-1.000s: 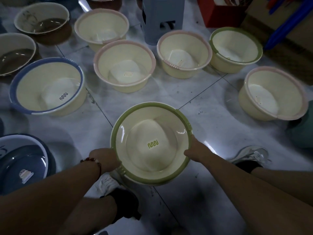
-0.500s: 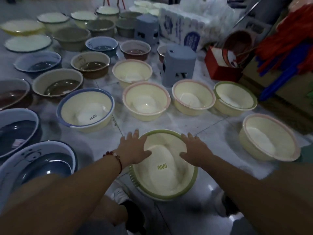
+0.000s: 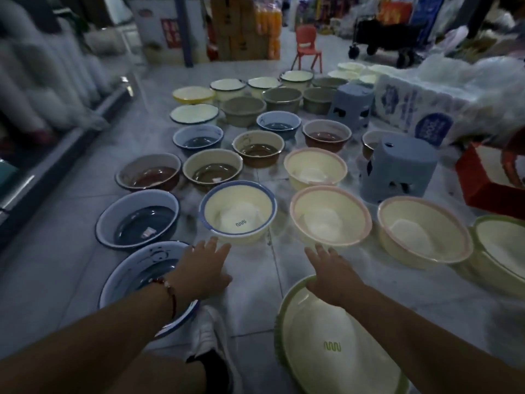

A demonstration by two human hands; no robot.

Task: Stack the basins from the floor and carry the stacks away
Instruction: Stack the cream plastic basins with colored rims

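Cream plastic with a green rim: that basin (image 3: 335, 345) sits nearest me on the tiled floor (image 3: 255, 282), at the bottom right of my view, smooth and round with a small wavy logo inside. My right hand (image 3: 329, 274) hovers over its far rim, fingers straight and spread, holding nothing. My left hand (image 3: 204, 268), with a red bead bracelet (image 3: 167, 288) at the wrist, is stretched out the same way, empty, above the edge of a blue-patterned enamel-looking basin (image 3: 136, 280) at my left.

Just ahead of the left fingertips lies the cream basin with a blue rim (image 3: 238, 214); I judge this the next one to take. It sits forward and between both hands, slightly closer to the left. Being round, it has no long side, so I would grip opposite edges.

To its right stand pink-rimmed cream basins (image 3: 331, 216), glossy and deep. Beyond them, rows of brown, grey and blue basins run toward the far floor, beside two grey plastic stools (image 3: 397, 169).
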